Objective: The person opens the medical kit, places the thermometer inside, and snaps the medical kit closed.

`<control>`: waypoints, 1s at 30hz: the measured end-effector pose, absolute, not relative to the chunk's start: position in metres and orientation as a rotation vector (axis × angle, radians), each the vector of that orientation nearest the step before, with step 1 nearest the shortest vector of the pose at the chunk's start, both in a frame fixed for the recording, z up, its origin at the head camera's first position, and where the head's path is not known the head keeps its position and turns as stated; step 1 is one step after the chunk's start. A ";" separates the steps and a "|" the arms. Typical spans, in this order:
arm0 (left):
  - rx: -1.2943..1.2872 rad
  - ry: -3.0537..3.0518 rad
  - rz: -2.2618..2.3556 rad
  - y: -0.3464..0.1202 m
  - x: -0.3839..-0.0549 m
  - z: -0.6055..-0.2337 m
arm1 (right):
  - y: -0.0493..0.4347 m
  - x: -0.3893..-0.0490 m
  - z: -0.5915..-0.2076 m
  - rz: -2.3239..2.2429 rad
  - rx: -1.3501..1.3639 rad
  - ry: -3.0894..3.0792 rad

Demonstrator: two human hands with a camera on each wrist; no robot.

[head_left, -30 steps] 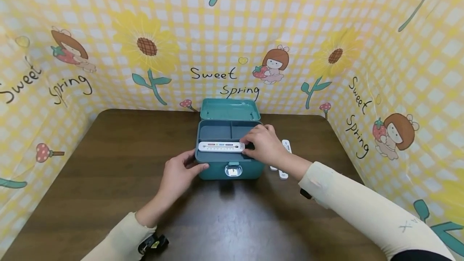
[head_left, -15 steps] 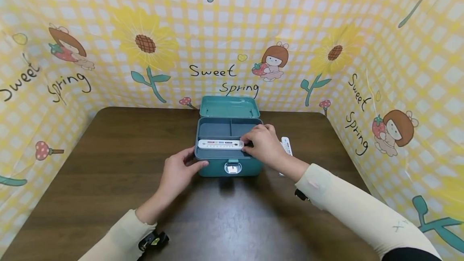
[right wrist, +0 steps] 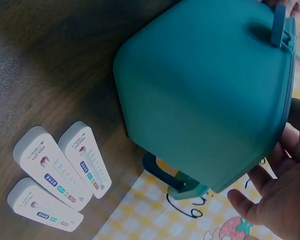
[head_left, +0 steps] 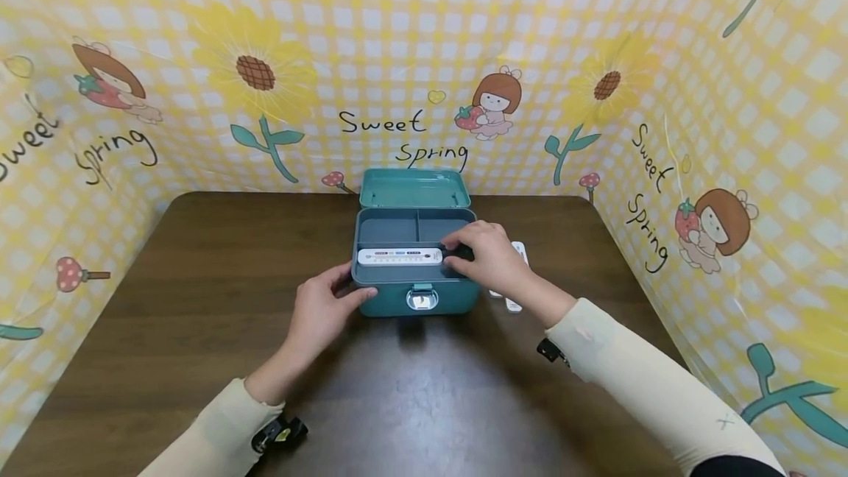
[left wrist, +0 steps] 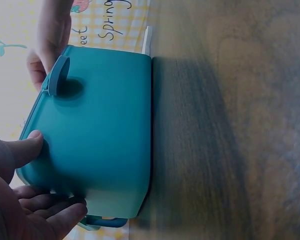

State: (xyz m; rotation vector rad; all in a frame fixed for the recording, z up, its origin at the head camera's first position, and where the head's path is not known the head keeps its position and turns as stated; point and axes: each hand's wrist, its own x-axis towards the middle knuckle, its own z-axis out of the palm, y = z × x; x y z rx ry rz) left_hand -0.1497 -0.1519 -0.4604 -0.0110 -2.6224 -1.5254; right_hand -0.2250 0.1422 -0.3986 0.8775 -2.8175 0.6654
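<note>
Gripping teal box corner: left hand. Right hand half-curled at tray thermometer's end, hold unclear. Only right-wrist view shows three table thermometers whole.

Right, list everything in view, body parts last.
Box: one, teal, on table.
Lid: one, teal, open behind box.
Handle: one, teal, on lid.
Clasp: one, silvery, box front.
Tray: one, slate, in box.
Thermometers: four, white; one in tray, three right of box.
Table: one, brown, under box.
Backdrop: one, patterned yellow, behind table.
Sleeves: two, cream, one per arm.
Wrist cameras: two, black, at sleeve ends.
Left hand: one, bare, at box's front left corner.
Right hand: one, bare, by tray thermometer's right end.
</note>
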 end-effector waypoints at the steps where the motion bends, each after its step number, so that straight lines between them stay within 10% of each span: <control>1: -0.014 -2.624 -1.523 -0.152 -0.150 -0.460 | 0.144 -0.225 -0.398 0.682 0.874 -2.812; 30: -0.009 -2.601 -1.547 -0.152 -0.150 -0.463 | 0.214 -0.212 -0.416 0.929 0.455 -2.572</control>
